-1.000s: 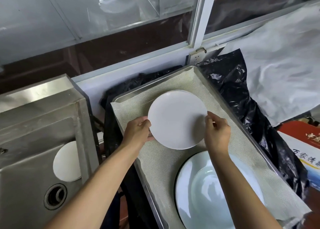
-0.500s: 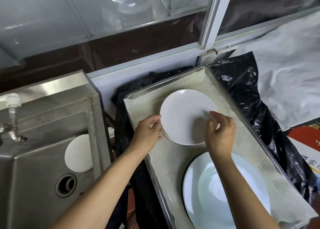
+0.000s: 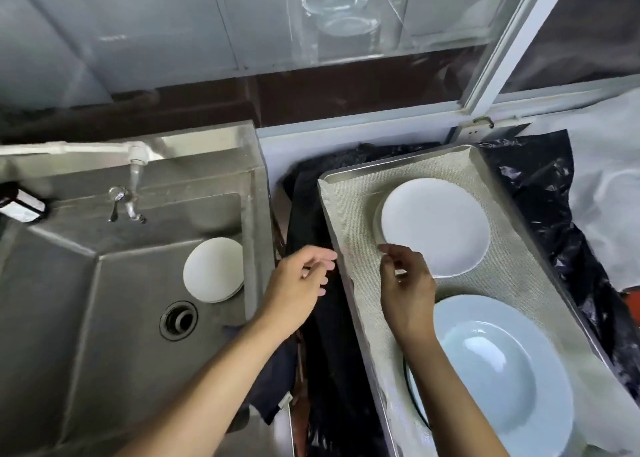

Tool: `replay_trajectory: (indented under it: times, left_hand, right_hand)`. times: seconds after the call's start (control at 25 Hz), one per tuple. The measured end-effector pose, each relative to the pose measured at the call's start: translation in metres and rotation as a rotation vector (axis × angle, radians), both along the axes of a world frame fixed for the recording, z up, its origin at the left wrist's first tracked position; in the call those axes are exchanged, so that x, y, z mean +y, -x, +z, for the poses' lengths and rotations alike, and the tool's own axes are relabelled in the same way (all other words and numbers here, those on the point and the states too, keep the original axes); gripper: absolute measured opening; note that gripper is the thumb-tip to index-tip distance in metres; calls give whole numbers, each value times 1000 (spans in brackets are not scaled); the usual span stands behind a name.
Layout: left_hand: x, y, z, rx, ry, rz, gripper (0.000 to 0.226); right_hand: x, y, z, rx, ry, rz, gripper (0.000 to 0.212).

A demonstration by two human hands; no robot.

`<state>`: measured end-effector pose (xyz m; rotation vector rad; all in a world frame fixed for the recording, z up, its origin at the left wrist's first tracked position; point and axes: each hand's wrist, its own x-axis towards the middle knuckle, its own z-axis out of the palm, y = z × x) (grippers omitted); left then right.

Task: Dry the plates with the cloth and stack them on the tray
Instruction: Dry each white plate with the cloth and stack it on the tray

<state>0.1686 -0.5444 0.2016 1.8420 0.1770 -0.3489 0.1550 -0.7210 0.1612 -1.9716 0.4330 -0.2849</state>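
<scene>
The head view is showing a metal tray (image 3: pixel 346 248) on the right and a steel sink (image 3: pixel 104 318) on the left, with black plastic sheeting (image 3: pixel 322 318) lying in the gap between them. A woven beige liner (image 3: pixel 512 273) is covering the tray floor, probably so that damp plates are draining and not sliding on bare metal.

A small stack of white plates (image 3: pixel 434 226) is sitting at the far end of the tray, the top plate resting slightly off-centre over the rim of the one beneath. A large pale-blue plate (image 3: pixel 491 370) is lying at the near end; the two sizes are being kept apart, which judging by their diameters is keeping each stack stable.

The right hand (image 3: pixel 407 292) is hovering just near-left of the white stack, fingers loosely curled, its grip released and holding nothing. The left hand (image 3: pixel 299 285) is hanging over the gap beside the tray's left rim, likewise relaxed and empty, pointing toward the sink side.

One white plate in the sink (image 3: pixel 213 269) is leaning against the right wall above the drain (image 3: pixel 178 319), so at least one plate is still awaiting drying. No separate hand cloth is identifiable in either hand. A tap (image 3: pixel 133 193) is projecting over the far side of the basin.
</scene>
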Motion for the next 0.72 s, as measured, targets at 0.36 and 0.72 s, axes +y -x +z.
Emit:
replay_trajectory:
  times: [0.36,0.72]
  left_hand:
    - [160,58,0,10,44,136,38]
    - [357,96,-17,66,10,168,33]
  right_hand:
    - [158,41,14,70,-6,186,23]
    - [348,73,-6,129,-57,188,25]
